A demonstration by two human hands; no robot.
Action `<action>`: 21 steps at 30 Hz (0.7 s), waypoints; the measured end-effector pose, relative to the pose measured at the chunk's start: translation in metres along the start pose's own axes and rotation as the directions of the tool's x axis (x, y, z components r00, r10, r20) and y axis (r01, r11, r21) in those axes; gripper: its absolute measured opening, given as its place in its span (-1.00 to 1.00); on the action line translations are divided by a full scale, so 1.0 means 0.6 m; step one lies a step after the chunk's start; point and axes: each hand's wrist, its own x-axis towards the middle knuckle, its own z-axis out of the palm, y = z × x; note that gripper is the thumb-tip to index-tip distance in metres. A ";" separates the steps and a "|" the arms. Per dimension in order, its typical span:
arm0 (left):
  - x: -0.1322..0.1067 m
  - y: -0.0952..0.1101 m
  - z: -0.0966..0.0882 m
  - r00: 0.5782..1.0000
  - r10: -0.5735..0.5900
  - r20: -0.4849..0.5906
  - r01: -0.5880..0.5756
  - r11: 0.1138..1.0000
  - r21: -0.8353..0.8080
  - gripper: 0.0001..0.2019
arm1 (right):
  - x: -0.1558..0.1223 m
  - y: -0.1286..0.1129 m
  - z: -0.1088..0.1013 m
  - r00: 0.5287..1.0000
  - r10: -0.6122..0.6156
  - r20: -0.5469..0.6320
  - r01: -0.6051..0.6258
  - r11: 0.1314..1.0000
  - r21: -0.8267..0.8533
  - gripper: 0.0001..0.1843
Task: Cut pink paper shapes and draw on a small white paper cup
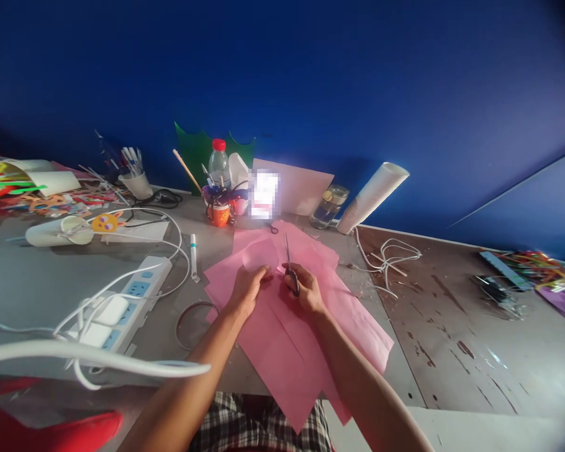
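Observation:
My right hand point(304, 289) is closed around the dark handles of a pair of scissors point(288, 251), whose blades point away from me. Between the thumb and fingers of my left hand point(250, 285) is the edge of a piece of pink paper point(261, 254) with a rounded outline. Both hands are close together over several overlapping pink paper sheets point(282, 351), which spread across the table and hang over its front edge. I cannot tell whether the blades touch the paper.
A power strip point(139, 295) with white cables lies left, near a marker point(194, 257) and a tape roll point(179, 333). Behind stand a red-capped bottle point(219, 164), a blurred bright screen point(264, 193), a glass jar point(328, 207) and leaning stacked paper cups point(371, 199).

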 end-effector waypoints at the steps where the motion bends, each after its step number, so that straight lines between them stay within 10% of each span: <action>1: 0.000 -0.001 -0.001 1.000 0.016 -0.014 -0.016 1.000 0.016 -0.77 | -0.002 -0.002 0.002 1.000 0.009 0.003 -0.009 1.000 0.006 -0.45; 12: -0.010 0.000 -0.002 0.993 0.008 0.121 -0.042 0.959 0.280 -0.79 | 0.015 0.011 -0.013 0.988 -0.120 -0.094 0.133 0.981 0.144 -0.52; 21: -0.020 0.001 -0.008 0.944 -0.107 0.312 -0.053 0.886 0.462 -0.74 | 0.017 -0.003 -0.016 0.986 0.008 -0.166 0.030 0.974 0.227 -0.51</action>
